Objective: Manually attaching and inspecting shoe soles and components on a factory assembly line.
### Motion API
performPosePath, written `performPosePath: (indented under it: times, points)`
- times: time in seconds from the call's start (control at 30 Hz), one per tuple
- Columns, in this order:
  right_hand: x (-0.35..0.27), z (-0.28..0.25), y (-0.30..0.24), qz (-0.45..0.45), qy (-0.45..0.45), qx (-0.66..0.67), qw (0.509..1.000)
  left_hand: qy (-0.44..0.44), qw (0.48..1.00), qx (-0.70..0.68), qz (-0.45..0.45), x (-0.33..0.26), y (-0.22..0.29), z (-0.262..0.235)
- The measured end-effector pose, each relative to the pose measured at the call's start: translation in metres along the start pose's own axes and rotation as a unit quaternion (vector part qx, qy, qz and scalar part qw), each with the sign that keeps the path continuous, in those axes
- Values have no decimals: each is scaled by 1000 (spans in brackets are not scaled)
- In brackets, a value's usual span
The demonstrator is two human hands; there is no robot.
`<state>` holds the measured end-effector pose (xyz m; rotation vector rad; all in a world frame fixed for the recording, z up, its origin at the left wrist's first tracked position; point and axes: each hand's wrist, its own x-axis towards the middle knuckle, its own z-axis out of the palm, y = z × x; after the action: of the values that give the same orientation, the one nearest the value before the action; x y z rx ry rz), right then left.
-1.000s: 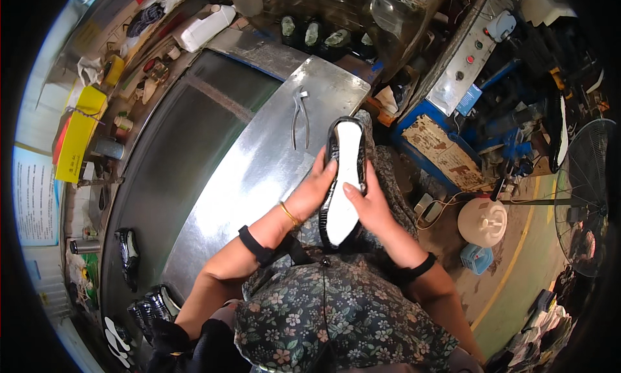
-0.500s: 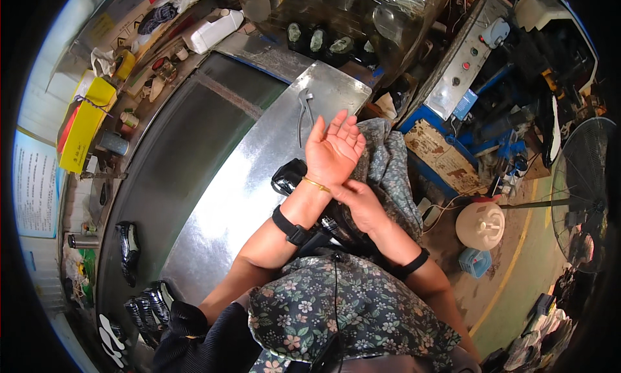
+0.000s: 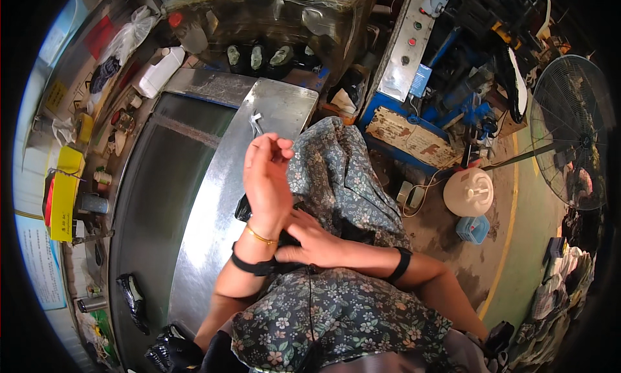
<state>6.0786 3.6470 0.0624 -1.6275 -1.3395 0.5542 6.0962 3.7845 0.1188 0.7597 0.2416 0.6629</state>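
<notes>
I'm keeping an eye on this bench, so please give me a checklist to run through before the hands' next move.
1. Bare left hand empty: ok; raised, fingers loosely curled, nothing visible in it.
2. Bare right hand free: cannot tell; it is at the left wrist, fingertips hidden.
3. Silver metal pliers fully in view: not ok; on the shiny flat metal worktop, partly hidden behind the left hand.
4. Glossy black object resting securely: cannot tell; mostly hidden by the left forearm.
5. Glossy black shoe on the dark flat belt clear of both hands: ok.
</notes>
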Motion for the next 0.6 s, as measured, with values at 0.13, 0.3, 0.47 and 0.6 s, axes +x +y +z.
performPosePath:
  times: [0.13, 0.3, 0.47, 0.6]
  points:
    - [-59, -19, 21, -19, -10, -248, 968, -494, 650, 577, 30, -9, 49, -36]
    - [-56, -40, 19, -15, 94, -241, 966, -550, 413, 726, 4, -10, 27, -48]
    - [-53, -71, 24, -54, 58, -224, 971, -596, 353, 711, -121, -18, 15, -28]
    - [-65, -80, 34, -54, 35, -283, 957, -606, 431, 635, -208, -13, -16, -39]
